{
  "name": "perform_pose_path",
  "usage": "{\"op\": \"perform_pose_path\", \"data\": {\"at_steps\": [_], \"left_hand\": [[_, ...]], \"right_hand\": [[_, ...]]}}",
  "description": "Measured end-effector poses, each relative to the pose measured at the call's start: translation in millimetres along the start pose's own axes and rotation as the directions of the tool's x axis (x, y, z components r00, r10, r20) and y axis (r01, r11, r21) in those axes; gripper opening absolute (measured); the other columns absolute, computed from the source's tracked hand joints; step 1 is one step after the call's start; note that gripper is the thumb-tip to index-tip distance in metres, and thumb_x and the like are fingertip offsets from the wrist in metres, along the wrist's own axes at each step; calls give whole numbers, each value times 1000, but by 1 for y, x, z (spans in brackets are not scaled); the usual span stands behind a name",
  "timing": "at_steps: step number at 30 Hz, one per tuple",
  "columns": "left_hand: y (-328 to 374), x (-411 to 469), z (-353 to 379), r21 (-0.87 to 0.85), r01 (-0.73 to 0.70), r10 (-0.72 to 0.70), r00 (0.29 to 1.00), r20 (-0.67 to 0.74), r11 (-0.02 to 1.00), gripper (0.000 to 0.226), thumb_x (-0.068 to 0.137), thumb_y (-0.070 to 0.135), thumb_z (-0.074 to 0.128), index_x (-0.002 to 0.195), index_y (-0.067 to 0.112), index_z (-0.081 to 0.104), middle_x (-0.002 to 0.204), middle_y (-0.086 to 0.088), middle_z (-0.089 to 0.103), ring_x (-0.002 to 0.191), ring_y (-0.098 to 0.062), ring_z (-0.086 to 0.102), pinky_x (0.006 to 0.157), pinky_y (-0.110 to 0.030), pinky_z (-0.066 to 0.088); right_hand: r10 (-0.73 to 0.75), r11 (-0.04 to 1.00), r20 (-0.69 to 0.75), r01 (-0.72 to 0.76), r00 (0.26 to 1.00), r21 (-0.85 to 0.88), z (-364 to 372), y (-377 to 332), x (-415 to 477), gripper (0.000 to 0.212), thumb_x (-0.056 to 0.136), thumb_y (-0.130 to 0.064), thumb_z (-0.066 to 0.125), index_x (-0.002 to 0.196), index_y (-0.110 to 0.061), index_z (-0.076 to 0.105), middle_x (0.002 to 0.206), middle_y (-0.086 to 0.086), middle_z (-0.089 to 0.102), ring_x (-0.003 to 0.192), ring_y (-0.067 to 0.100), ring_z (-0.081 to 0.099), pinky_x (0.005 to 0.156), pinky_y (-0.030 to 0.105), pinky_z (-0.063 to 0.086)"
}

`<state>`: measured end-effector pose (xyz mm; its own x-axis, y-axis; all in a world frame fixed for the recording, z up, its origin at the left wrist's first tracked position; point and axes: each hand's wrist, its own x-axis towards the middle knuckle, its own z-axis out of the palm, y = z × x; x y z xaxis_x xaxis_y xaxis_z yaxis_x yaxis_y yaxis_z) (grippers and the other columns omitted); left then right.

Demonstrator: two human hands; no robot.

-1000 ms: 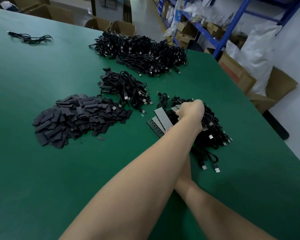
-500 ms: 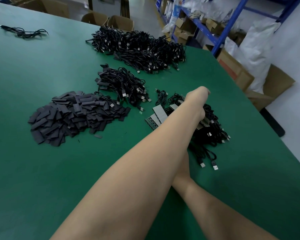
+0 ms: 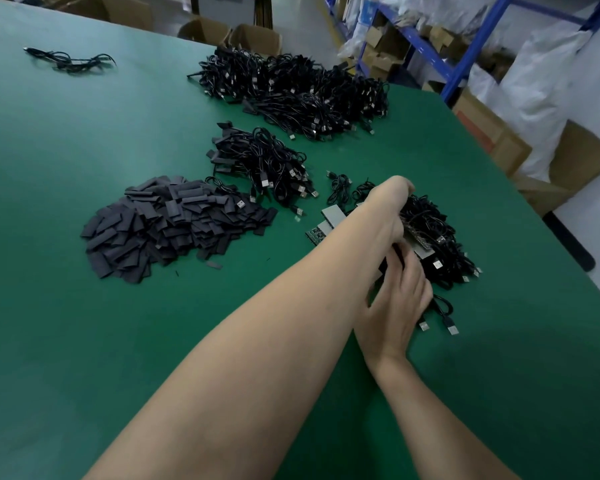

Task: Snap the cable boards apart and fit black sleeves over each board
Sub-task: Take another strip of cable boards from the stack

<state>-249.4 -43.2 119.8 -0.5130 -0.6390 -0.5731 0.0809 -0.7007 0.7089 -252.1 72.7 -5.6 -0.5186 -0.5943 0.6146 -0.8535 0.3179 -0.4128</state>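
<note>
head view: looks down across the green desk (image 3: 84, 341); two bare forearms come in from the bottom edge, the left one crossing over the right.
left hand (image 3: 390, 202): wrist bent, knuckles up, fingers curled down into the board cable pile (image 3: 433, 233). The fingers are hidden by the back of the hand, so I can't tell what it grips, if anything.
right hand (image 3: 395, 303): just below the left wrist, fingers reaching up to something black under it. Fingers are only loosely bent; can't tell whether they pinch it or just touch it.
cable boards (image 3: 331, 216): grey joined panels lie flat on the desk, touching the left edge of the board cable pile and partly under the left forearm. Another strip shows in the pile just right of the left hand.
black sleeves (image 3: 160, 226): loose flat heap, left of centre, well apart from both hands.
middle pile (image 3: 267, 168): black USB cables between the sleeves and the far pile, sleeve-like black ends along its left side.
far pile (image 3: 291, 95): the biggest heap of black cables, near the far desk edge.
single cable (image 3: 340, 185): small coil between the middle pile and the left hand.
stray bundle (image 3: 70, 60): alone at the far left.
off desk: cartons (image 3: 253, 38) behind, blue shelving (image 3: 465, 57) and white bags (image 3: 541, 81) at right.
</note>
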Motion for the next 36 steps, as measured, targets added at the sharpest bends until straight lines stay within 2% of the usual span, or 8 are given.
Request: {"op": "perform_pose_path", "data": {"at_steps": [6,10,14,19,23,26,30,36], "left_hand": [[2,-1,-2,-7,43,-42,995,86,999,30,104,17,53,130,2,50,139,-15,54,110,-31,59,90,-38,45],[3,1,-4,39,19,-22,997,68,999,45,102,16,55,144,2,44,148,-18,48,132,-34,48,101,-42,43],[5,2,-3,43,13,-17,995,99,999,37,101,19,60,131,3,47,127,-16,50,109,-29,46,100,-42,44],[5,2,-3,62,4,-10,995,98,998,26,100,20,61,116,6,46,120,-13,50,84,-23,49,95,-40,46],[4,3,-5,29,-2,0,997,80,1000,29,99,22,62,119,4,51,106,-11,51,60,-16,34,98,-38,52],[4,1,-7,46,-8,5,998,68,999,34,98,23,64,122,3,50,119,-15,55,70,-19,44,99,-39,52],[-1,0,-11,60,12,-16,998,60,998,23,98,24,64,105,5,52,118,-14,54,87,-23,43,81,-34,44],[-6,-5,-2,91,-52,44,996,81,994,34,96,25,66,124,8,55,119,-11,59,98,-25,54,97,-40,50]], "right_hand": [[94,987,105,-78,990,-141,5,1,2,74,86,-5,57,156,-7,34,169,7,25,160,19,12,125,47,13],[92,980,138,-65,986,-188,7,2,2,75,86,-5,58,157,-7,34,168,8,27,160,21,11,120,51,21],[63,980,133,-36,989,-195,7,1,2,76,83,-3,59,156,-8,37,165,9,33,157,23,22,115,52,28],[91,976,168,-54,982,-212,9,2,4,79,88,-9,58,160,-6,27,172,7,17,160,19,6,121,49,21],[104,966,166,-60,981,-250,10,2,5,79,89,-14,59,160,-7,27,173,8,13,160,18,6,120,50,24],[121,962,176,-72,977,-265,11,1,4,76,88,-16,59,158,-7,31,168,12,26,160,23,12,119,52,25],[138,961,195,-84,971,-264,11,0,5,73,87,-15,60,155,-5,36,164,14,32,155,29,24,117,52,27],[158,952,250,-79,955,-297,5,-5,8,78,86,-17,64,156,-5,33,167,8,28,156,28,20,111,44,31]]}}
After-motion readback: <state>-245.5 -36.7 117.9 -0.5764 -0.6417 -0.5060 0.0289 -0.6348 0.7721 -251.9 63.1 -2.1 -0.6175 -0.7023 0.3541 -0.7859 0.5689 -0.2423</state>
